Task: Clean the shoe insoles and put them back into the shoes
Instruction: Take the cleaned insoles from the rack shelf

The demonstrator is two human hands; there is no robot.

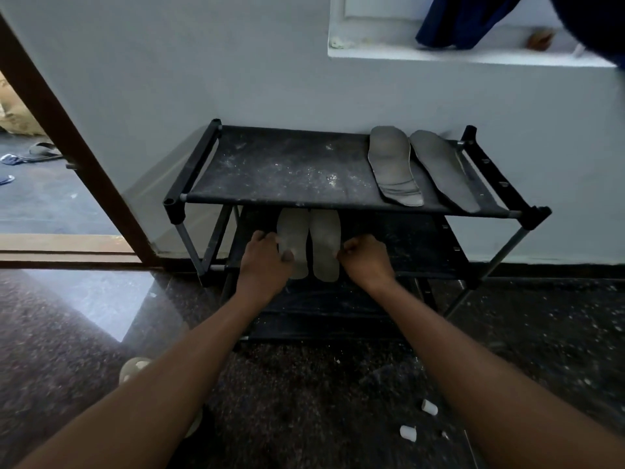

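Note:
Two pale grey insoles lie side by side on the middle shelf of a black shoe rack [189,198]. My left hand [265,262] grips the left insole [293,231] at its left edge, thumb on top. My right hand [363,260] pinches the right edge of the right insole [325,245] with curled fingers. Two darker insoles lie on the dusty top shelf at the right, one [392,164] beside the other [443,170]. No shoes are in view.
The rack stands against a white wall, with a wooden door frame [67,143] and open doorway to its left. Two small white caps [429,407] [407,432] and a round pale object [135,367] lie on the dark speckled floor. Blue cloth [463,25] hangs over a ledge above.

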